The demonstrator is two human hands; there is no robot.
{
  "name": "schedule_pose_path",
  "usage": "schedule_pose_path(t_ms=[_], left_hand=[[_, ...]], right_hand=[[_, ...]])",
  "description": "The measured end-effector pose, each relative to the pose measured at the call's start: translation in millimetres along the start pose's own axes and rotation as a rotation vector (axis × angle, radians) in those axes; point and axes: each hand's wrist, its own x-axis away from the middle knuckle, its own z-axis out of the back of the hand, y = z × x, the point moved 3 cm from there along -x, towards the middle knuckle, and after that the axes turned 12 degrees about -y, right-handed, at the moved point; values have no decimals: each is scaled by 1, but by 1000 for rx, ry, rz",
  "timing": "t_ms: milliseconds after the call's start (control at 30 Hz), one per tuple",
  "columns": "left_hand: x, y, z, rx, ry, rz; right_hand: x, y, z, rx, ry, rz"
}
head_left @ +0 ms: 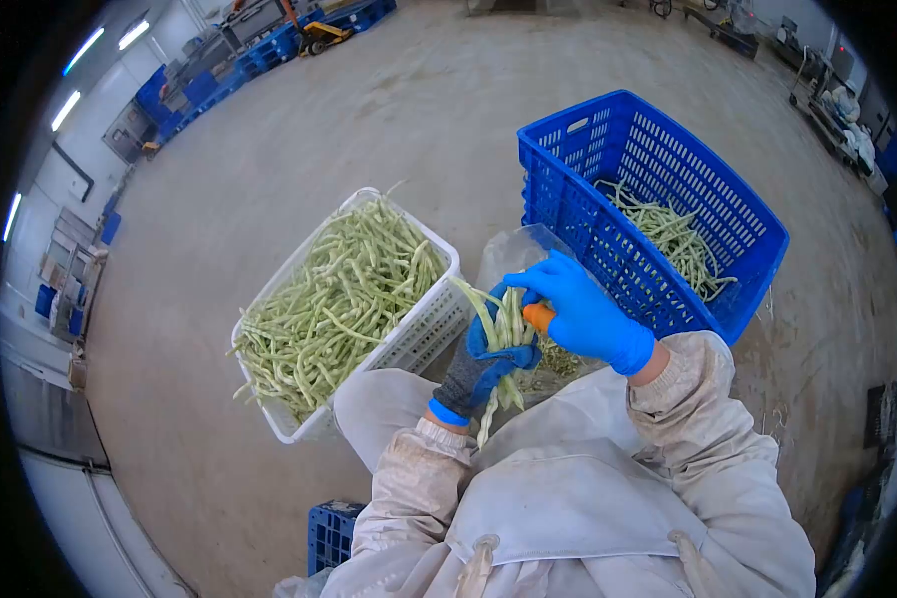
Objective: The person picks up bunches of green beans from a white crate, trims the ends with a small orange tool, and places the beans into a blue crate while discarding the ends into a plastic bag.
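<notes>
My left hand (496, 344), in a grey and blue glove, is wrapped round a small bunch of green beans (509, 317) whose ends stick out above and below the fist. My blue-gloved right hand (586, 314) is closed at the upper ends of that bunch, its index finger over the tips. Something orange (539, 318) covers its thumb, which presses against the beans. Below the hands, a clear plastic bag (528, 249) holds small green trimmings (558, 359).
On my left, a white crate (419, 344) is heaped with green beans (334, 304). A deep blue crate (608, 249) to the right has more beans (673, 239) inside. A small blue crate (331, 533) stands by my left side. Another person (845, 105) sits far right.
</notes>
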Motion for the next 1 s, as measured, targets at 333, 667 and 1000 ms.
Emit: schedule_pose_path(t_ms=[333, 667, 1000], left_hand=[[12, -37, 9, 223, -52, 210], [6, -30, 17, -619, -94, 105], [7, -35, 14, -873, -119, 70]], right_hand=[[21, 39, 7, -249, 174, -56], [34, 55, 5, 138, -330, -56], [37, 60, -19, 447, -58, -21]])
